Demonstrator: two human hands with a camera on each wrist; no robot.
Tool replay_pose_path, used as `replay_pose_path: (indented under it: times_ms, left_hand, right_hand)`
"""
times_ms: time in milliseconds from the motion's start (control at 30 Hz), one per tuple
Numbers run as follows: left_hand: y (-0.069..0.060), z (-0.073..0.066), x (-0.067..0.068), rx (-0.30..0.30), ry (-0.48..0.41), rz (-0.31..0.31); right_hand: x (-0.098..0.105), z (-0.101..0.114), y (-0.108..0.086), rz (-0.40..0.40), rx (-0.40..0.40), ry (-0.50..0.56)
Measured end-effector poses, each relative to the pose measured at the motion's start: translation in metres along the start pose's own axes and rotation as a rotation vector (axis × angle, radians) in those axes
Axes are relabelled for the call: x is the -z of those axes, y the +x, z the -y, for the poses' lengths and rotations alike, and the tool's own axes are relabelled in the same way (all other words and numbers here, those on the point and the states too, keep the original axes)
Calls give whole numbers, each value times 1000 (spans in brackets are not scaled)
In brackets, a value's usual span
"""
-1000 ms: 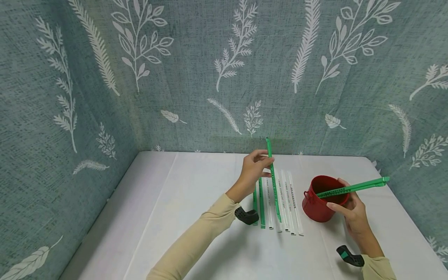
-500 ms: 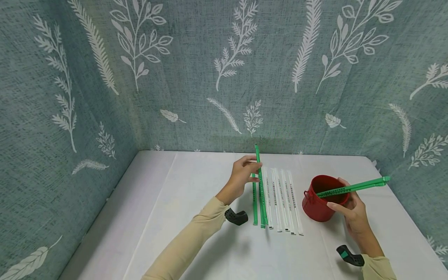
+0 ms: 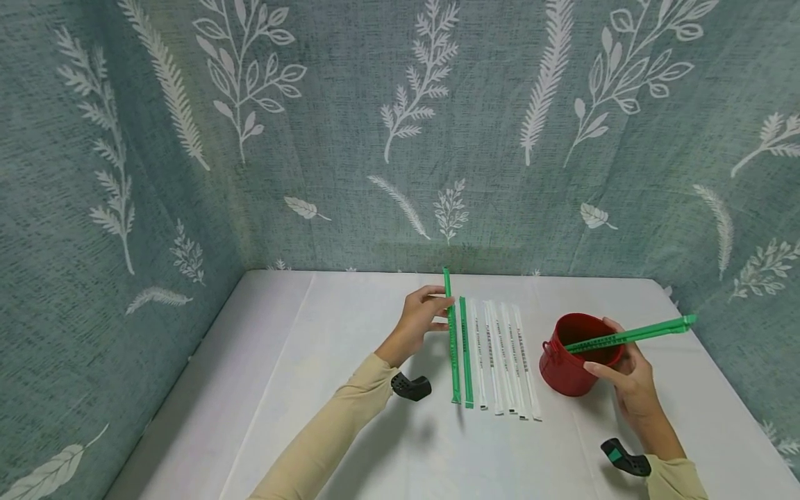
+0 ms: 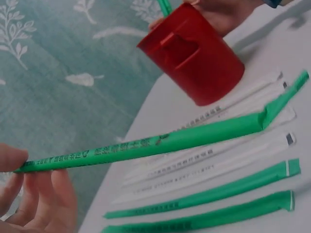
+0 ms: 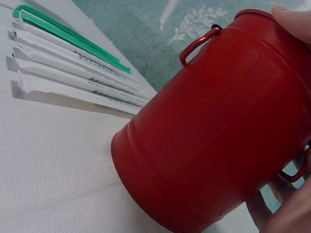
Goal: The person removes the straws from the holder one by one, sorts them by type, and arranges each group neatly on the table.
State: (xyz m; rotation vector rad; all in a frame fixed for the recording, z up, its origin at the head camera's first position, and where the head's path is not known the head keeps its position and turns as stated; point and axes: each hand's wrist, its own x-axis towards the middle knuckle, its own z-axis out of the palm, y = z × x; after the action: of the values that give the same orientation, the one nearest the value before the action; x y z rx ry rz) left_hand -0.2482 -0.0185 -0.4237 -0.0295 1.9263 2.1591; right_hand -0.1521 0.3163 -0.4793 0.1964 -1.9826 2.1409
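My left hand (image 3: 417, 319) pinches a green paper-wrapped straw (image 3: 453, 347) near its far end, between thumb and fingers. In the left wrist view this held straw (image 4: 194, 138) hangs above two green wrapped straws (image 4: 209, 194) on the table. From the head view it covers most of the leftmost one; the other green straw (image 3: 467, 361) shows beside it. My right hand (image 3: 634, 382) grips a small red metal bucket (image 3: 565, 375) by the rim and side. Several green wrapped straws (image 3: 656, 329) lean out of the bucket to the right; their lower ends are hidden inside.
Several white wrapped straws (image 3: 505, 361) lie in a row between the green ones and the bucket. A white cloth covers the table (image 3: 300, 333). Leaf-patterned fabric (image 3: 350, 139) stands behind it and along the sides.
My left hand has moved left and slightly down with the green straw, from over the white straws to over the leftmost green one. My right hand and the bucket have stayed still.
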Motion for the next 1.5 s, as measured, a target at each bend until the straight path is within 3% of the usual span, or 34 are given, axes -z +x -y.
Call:
replay_pose_path:
  times_ms: [433, 967, 1500]
  left_hand:
    - [5, 11, 11, 0, 0, -39]
    - [17, 25, 21, 67, 18, -53]
    - [25, 35, 33, 91, 118, -82]
  right_hand:
    - [1, -3, 0, -7, -3, -27]
    - [0, -3, 0, -4, 0, -7]
    - [-2, -3, -6, 2, 10, 8]
